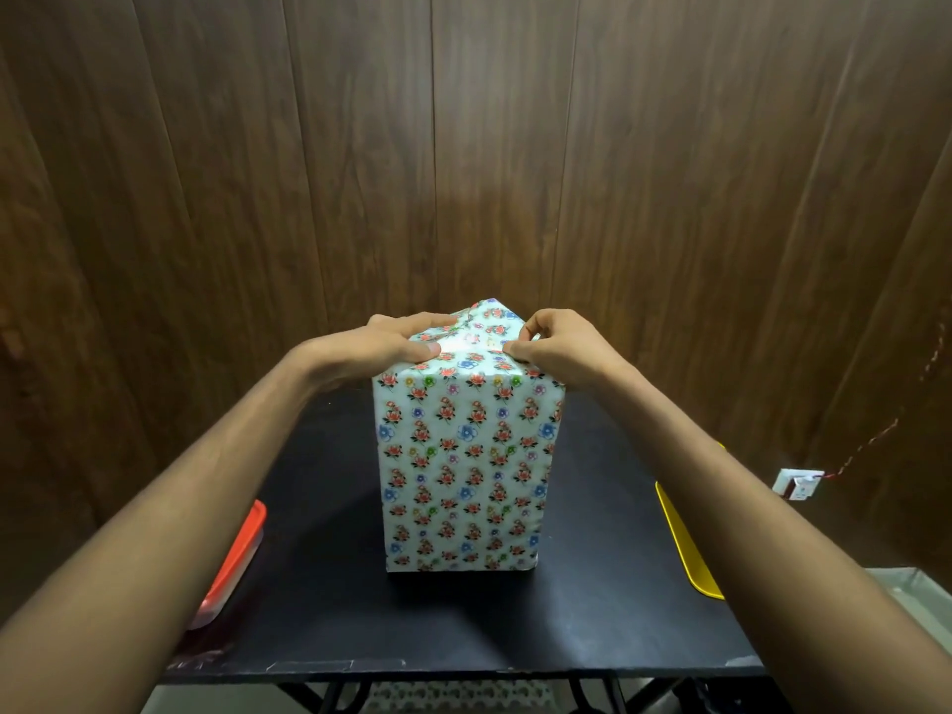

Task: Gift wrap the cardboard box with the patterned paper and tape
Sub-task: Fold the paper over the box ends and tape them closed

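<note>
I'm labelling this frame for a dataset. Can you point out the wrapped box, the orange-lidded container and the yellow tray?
wrapped box [463, 471]: head view, middle of its front face.
orange-lidded container [238, 548]: head view, on its orange lid.
yellow tray [687, 546]: head view, its visible strip beside the right forearm.

We see the box [463, 456] covered in smooth floral paper [466, 347] with a slight gloss, creased at the top folds. The counter [319, 584] has a matt black surface, scuffed along its near edge. Behind it the wall [463, 121] is dark wood panelling with a soft sheen. The red lid [242, 548] and yellow tray [685, 543] look like smooth plastic.
</note>
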